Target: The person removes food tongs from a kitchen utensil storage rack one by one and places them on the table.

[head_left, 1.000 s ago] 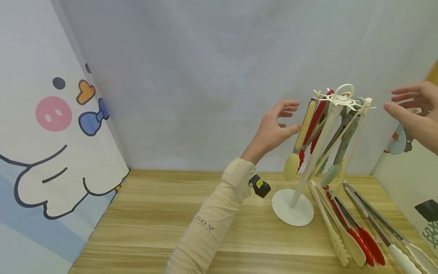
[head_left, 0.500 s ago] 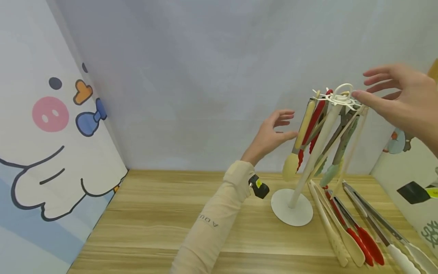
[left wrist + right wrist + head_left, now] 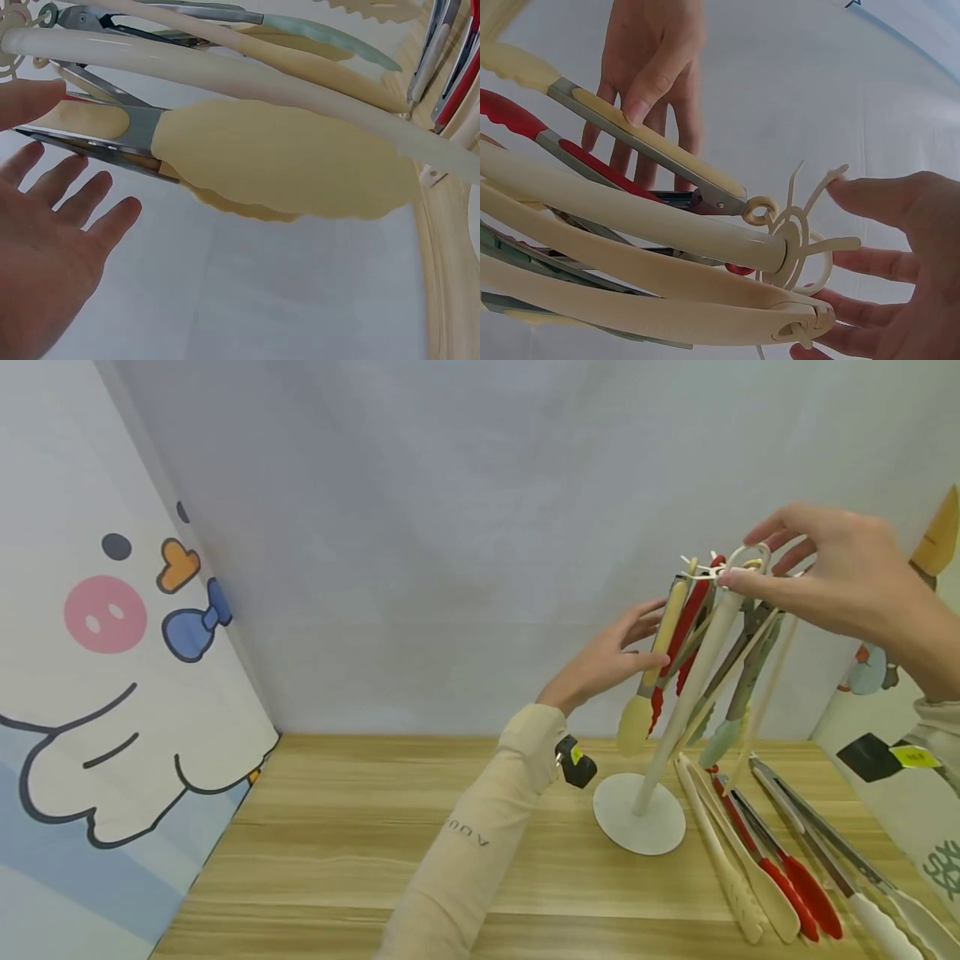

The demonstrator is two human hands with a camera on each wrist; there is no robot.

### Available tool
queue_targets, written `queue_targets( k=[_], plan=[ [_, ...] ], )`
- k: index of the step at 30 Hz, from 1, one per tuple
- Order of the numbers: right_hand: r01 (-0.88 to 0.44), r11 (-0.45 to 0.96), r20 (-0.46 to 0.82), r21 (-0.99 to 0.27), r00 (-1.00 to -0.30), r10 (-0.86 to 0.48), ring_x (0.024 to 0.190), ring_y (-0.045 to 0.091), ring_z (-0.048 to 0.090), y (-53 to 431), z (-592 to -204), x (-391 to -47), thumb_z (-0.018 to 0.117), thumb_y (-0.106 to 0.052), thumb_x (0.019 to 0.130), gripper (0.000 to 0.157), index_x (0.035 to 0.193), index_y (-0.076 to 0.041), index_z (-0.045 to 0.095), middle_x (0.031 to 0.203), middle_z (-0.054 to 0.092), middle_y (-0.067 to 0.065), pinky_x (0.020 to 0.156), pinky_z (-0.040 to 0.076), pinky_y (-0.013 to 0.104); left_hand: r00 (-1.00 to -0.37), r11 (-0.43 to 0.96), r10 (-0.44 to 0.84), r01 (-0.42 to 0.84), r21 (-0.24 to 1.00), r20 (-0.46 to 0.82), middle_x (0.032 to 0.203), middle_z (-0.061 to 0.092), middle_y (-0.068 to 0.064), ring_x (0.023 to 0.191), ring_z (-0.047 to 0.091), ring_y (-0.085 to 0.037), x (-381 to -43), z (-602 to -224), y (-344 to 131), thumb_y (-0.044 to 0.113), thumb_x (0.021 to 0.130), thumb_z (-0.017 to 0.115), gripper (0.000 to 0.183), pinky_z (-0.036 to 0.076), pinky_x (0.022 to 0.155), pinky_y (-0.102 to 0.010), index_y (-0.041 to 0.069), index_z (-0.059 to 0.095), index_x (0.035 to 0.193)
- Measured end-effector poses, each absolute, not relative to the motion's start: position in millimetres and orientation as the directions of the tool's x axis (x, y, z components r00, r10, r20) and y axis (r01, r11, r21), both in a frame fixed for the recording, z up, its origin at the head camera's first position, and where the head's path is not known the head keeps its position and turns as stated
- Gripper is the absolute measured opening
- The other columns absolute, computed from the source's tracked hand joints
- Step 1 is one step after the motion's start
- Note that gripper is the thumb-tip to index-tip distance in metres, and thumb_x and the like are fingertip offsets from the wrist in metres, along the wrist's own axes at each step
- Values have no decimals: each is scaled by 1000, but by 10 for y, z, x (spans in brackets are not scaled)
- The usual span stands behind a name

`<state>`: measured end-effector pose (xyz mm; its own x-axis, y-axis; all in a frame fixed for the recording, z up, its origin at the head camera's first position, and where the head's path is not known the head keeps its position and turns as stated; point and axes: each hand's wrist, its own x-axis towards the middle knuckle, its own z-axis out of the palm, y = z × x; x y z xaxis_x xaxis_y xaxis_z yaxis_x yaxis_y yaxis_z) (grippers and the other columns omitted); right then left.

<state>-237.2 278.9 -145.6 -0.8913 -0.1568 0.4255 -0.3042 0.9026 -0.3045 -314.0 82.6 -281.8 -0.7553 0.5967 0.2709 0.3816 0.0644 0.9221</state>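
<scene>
A white rack [image 3: 686,702] with a round base [image 3: 626,827] and a ring of hooks holds several hanging tongs. My left hand [image 3: 600,667] is at the yellow tongs [image 3: 636,727]. In the right wrist view, its thumb lies on their handle [image 3: 652,146] and its loosely straight fingers are behind. Over the rack's top is my right hand [image 3: 840,568]; in the right wrist view its thumb tip meets a hook [image 3: 831,180] and its fingers spread around the ring. Red tongs [image 3: 678,631], green-tipped tongs [image 3: 722,743] and cream tongs [image 3: 630,315] hang there too.
Right of the base, cream tongs [image 3: 723,860], red-tipped tongs [image 3: 806,889] and white-tipped steel tongs [image 3: 832,860] lie on the wooden table [image 3: 337,835]. A pale cloth wall [image 3: 450,527] stands behind, with a cartoon-printed panel [image 3: 67,693] at the left.
My right hand has come in from the right to the rack's top. My left hand dipped slightly, then moved right until its thumb reached the yellow tongs' handle.
</scene>
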Motion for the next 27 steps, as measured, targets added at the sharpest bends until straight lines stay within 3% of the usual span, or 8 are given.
queue_targets(
  k=[5,12,18,27],
  plan=[
    [-287,912,407,-292,-900,-154,97,44,54,2766,-1454,-2413,69,-38,84,53,121,-2,55,116,52,26,59,41,38,-758,66,601,365,929,255,143,40,8,129,36,-3,-3154,-2781,842,15,91,63,70,38,100,-32,35,27,147],
    [-245,921,343,-302,-930,-135,98,45,54,2704,-1407,-2429,64,-50,85,63,123,-2,51,115,54,31,70,43,58,-767,95,591,374,923,250,140,44,5,127,39,-5,-3197,-2758,819,19,85,70,75,37,100,-32,34,29,147],
    [-234,929,314,-286,-939,-140,95,44,55,2680,-1378,-2455,64,-45,86,60,124,-1,50,116,54,32,70,42,57,-774,107,579,382,918,255,135,46,5,125,43,-10,-3202,-2786,808,21,84,73,74,39,97,-32,31,33,145],
    [-222,931,258,-290,-955,-147,98,47,51,2684,-1328,-2510,65,-47,85,64,125,0,48,120,53,33,74,40,58,-787,89,551,385,919,276,131,48,5,118,46,-7,-3188,-2802,760,21,82,74,73,42,93,-30,30,36,143]
  ],
)
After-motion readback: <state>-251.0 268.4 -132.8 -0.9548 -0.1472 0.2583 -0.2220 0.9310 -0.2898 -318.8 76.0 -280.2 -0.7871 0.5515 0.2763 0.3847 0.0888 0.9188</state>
